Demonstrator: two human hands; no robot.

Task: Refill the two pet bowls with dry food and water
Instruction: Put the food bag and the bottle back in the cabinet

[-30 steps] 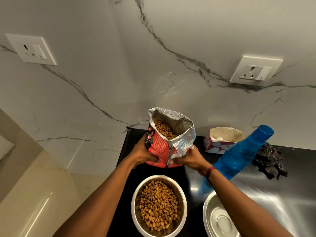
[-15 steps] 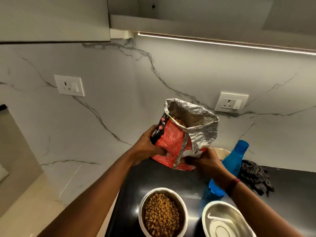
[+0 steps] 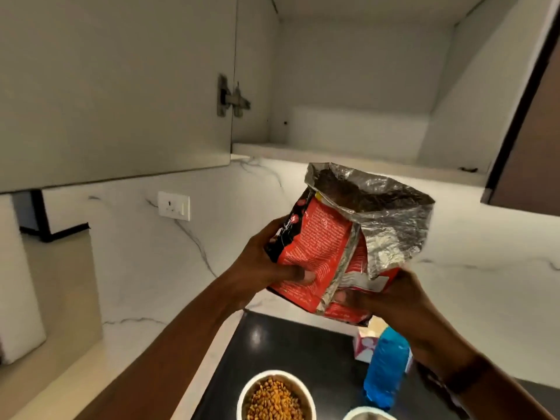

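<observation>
Fingers [image 3: 298, 276] of our left hand [image 3: 260, 265] wrap the left side of the red food bag [image 3: 318, 247], thumb across its printed face. Our right hand [image 3: 394, 298] grips the bag's lower right corner, thumb on the centre seam. We hold the bag upright in the air at mid-frame, foil mouth gaping, well above the black counter [image 3: 288, 344].

Across the upper frame is an open wall cabinet [image 3: 348, 116]; its shelf lip [image 3: 333, 154] runs just above and behind the bag's mouth. Its pale door [image 3: 115, 86] swings out over the upper left, hinge [image 3: 231, 97] showing, and a brown door [image 3: 530, 131] edges the upper right. Marble wall [image 3: 136, 268] with a socket [image 3: 174, 205] fills the middle left.

Low in the frame, the blue bottle [image 3: 386, 374] sits beneath our right wrist, with a small carton [image 3: 365, 347] just beside it. At the bottom edge one bowl [image 3: 274, 374] holds kibble [image 3: 274, 401]. A second bowl's rim [image 3: 363, 412] peeks in at lower right, its contents out of view.
</observation>
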